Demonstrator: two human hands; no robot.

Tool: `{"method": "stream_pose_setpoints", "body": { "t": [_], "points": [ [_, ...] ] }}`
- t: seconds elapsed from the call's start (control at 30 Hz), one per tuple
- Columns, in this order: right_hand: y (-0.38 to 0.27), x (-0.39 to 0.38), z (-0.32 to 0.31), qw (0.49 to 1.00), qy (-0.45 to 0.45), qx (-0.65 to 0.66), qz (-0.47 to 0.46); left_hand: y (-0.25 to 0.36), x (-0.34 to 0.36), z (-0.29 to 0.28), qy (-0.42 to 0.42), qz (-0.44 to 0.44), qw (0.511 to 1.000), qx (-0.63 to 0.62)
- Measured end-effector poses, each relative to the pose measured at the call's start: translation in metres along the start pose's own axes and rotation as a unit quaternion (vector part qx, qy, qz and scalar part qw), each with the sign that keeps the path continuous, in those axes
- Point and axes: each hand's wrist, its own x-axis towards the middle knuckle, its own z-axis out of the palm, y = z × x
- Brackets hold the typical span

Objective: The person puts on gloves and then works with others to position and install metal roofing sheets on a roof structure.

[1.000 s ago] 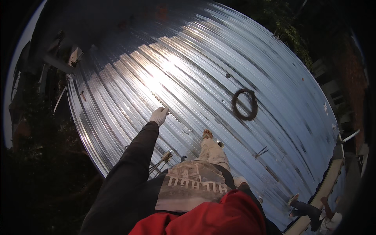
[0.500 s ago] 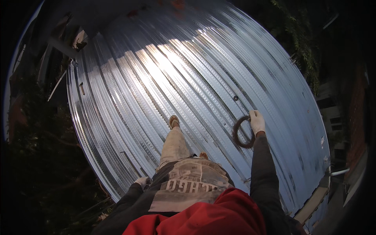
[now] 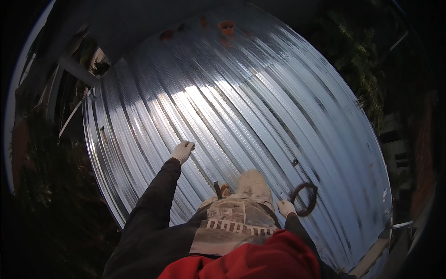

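Observation:
My left hand [image 3: 182, 151], in a pale glove, reaches forward over the ribbed metal sheeting [image 3: 223, 135]. Its fingers are curled together and nothing shows in them. Low beside my right thigh is my right hand [image 3: 286, 208], also gloved, with its fingers drawn in and no held thing visible. Just to its right is a dark coil of wire [image 3: 312, 204], which looks to be lying on the sheeting. The hand's edge overlaps the coil in view; whether they touch I cannot tell. A small dark ring-like piece [image 3: 294, 162] lies on the sheeting beyond the coil.
A hammer [image 3: 103, 135] lies near the left edge of the sheeting. An orange bucket [image 3: 226, 27] stands at the far end in shade. Beyond the curved-looking edges are dark foliage [image 3: 362, 65] and, at the lower right, a wooden board [image 3: 370, 258].
My left hand has swung forward from beside my hip. My right hand has come back from the coil's upper side to its left. My legs have changed position, and the view has shifted.

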Motion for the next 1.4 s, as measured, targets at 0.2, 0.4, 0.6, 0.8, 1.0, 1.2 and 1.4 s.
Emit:
{"method": "stream_pose_setpoints", "body": {
  "t": [0.2, 0.4, 0.6, 0.8, 1.0, 1.2, 1.4],
  "points": [
    [-0.038, 0.076, -0.032, 0.981, -0.132, -0.119, 0.079, 0.174, 0.122, -0.033, -0.031, 0.089, 0.995, 0.017],
    [-0.29, 0.281, -0.147, 0.997, -0.034, -0.062, 0.017, 0.075, 0.188, -0.065, -0.15, -0.059, 0.967, 0.196],
    [-0.642, 0.373, -0.293, 0.961, 0.093, 0.133, -0.224, -0.083, 0.142, -0.2, 0.03, -0.374, 0.913, -0.158],
    [-0.816, 0.374, -0.347, 0.924, 0.075, 0.165, -0.337, -0.067, 0.213, -0.294, -0.004, -0.47, 0.874, -0.124],
    [-0.704, 0.458, -0.237, 0.994, 0.025, 0.108, -0.009, 0.074, 0.525, -0.383, -0.012, -0.318, 0.947, -0.036],
    [-0.555, 0.427, -0.181, 0.913, 0.071, 0.255, 0.31, 0.442, 0.819, -0.36, -0.032, 0.066, 0.997, 0.008],
    [-0.598, 0.517, -0.222, 0.964, -0.013, 0.076, 0.255, 0.755, 0.889, -0.216, -0.18, 0.36, 0.915, -0.01]
  ]
}}
